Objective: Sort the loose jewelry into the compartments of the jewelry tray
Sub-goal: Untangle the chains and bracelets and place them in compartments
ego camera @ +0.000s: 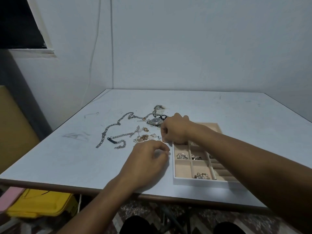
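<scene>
The beige jewelry tray (183, 170) with a white outer wall sits on the table at the right; some compartments hold silver pieces and pearl earrings (201, 176). Loose jewelry lies to its left: a long silver chain (114, 125), a bracelet with a black bar (118, 141), gold rings (142, 137), a wristwatch (155, 121). My right hand (174, 129) hovers at the tray's far left corner, fingertips pinching a small thin piece at the table surface. My left hand (148, 157) rests just left of the tray, fingers curled; what it holds, if anything, is hidden.
The pale table (76, 157) stands in a wall corner; its front edge runs near my body. A yellow box (40, 205) and a pink object (10, 198) lie on the floor under the table's left side. My right forearm crosses over the tray.
</scene>
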`<state>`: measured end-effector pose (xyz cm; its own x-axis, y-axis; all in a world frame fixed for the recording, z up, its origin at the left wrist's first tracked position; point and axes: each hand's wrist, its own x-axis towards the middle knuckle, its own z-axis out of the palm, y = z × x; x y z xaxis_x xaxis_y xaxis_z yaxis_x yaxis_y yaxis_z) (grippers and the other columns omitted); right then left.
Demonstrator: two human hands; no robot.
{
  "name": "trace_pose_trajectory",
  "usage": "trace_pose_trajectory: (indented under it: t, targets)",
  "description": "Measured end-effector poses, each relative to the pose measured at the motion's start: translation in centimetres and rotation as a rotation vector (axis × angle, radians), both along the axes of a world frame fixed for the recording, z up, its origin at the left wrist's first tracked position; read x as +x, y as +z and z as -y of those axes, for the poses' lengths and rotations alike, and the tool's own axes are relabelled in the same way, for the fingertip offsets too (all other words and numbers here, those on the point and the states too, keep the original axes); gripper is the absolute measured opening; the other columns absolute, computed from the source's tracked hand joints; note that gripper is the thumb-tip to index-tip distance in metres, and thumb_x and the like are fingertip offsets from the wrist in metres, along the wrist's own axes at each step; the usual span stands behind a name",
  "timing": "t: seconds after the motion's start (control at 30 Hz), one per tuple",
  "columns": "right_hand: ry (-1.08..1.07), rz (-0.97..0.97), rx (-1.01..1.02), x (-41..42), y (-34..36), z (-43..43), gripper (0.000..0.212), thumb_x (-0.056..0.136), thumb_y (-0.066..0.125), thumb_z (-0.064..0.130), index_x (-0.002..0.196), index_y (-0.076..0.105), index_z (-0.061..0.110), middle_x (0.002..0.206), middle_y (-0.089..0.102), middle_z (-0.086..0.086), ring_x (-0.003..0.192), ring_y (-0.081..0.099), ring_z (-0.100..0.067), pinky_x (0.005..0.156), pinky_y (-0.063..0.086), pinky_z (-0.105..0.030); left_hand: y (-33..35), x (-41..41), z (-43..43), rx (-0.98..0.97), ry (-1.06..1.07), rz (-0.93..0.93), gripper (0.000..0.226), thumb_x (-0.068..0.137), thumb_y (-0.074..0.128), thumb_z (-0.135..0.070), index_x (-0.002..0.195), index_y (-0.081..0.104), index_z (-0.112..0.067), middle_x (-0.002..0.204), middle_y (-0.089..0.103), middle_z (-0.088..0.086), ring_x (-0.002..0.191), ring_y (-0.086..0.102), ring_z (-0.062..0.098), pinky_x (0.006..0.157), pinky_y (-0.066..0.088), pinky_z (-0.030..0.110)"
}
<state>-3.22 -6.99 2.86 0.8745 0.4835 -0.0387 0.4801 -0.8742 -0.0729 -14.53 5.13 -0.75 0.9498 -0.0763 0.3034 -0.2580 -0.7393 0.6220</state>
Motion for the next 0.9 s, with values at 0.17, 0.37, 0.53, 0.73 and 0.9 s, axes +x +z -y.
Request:
trace_pose_trajectory:
  t: [0.17,0.37,0.53,0.73,0.9]
  targets:
    - [-0.029,-0.029,-0.025,0.4,0.4,-0.3,0.007,0.081,0.063,0.022,0.079,0.07,0.022,0.094,0.071,0.005,0.103,0.051,-0.023,0.088,0.032,-0.042,-0.1,-0.4,0.7,0.021,0.019,0.006,0.023,0.087,0.052,-0.028,0.096,0.073,-0.027,0.098,0.068,-0.017,0.088,0.056,-0.004,0.07,0.039,0.008]
    - [-0.048,-0.022,-0.032,0.2,0.2,-1.5,0.022,0.076,0.073,0.034,0.087,0.071,0.016,0.087,0.069,0.001,0.095,0.05,-0.023,0.085,0.027,-0.041,-0.1,-1.1,1.3,0.088,0.013,0.062,0.021,0.086,0.051,-0.026,0.091,0.071,-0.023,0.093,0.07,-0.011,0.084,0.057,0.003,0.074,0.046,0.024]
    - [-0.052,-0.064,-0.038,0.1,0.4,-1.8,0.022,0.079,0.072,0.026,0.074,0.052,0.017,0.092,0.064,0.001,0.097,0.053,-0.025,0.086,0.028,-0.041,-0.4,-1.3,1.5,0.068,0.01,0.068,0.023,0.09,0.05,-0.035,0.092,0.07,-0.024,0.093,0.068,-0.013,0.084,0.055,0.003,0.073,0.044,0.023]
    - [0.008,-0.084,-0.047,-0.3,0.6,-1.9,0.009,0.084,0.06,0.013,0.081,0.054,0.018,0.091,0.065,0.0,0.094,0.056,-0.023,0.089,0.029,-0.043,-1.1,-1.5,1.9,0.047,0.016,0.048,0.019,0.09,0.05,-0.04,0.091,0.064,-0.027,0.09,0.065,-0.013,0.084,0.055,0.003,0.077,0.047,0.03]
    - [0.035,-0.099,0.215,0.1,2.8,0.6,0.012,0.084,0.062,0.012,0.081,0.061,0.023,0.089,0.066,0.007,0.091,0.057,-0.016,0.089,0.043,-0.036,-0.9,-1.2,2.1,0.039,-0.011,0.069,0.032,0.093,0.048,-0.034,0.122,0.058,-0.027,0.117,0.064,-0.012,0.108,0.055,0.006,0.087,0.044,0.021]
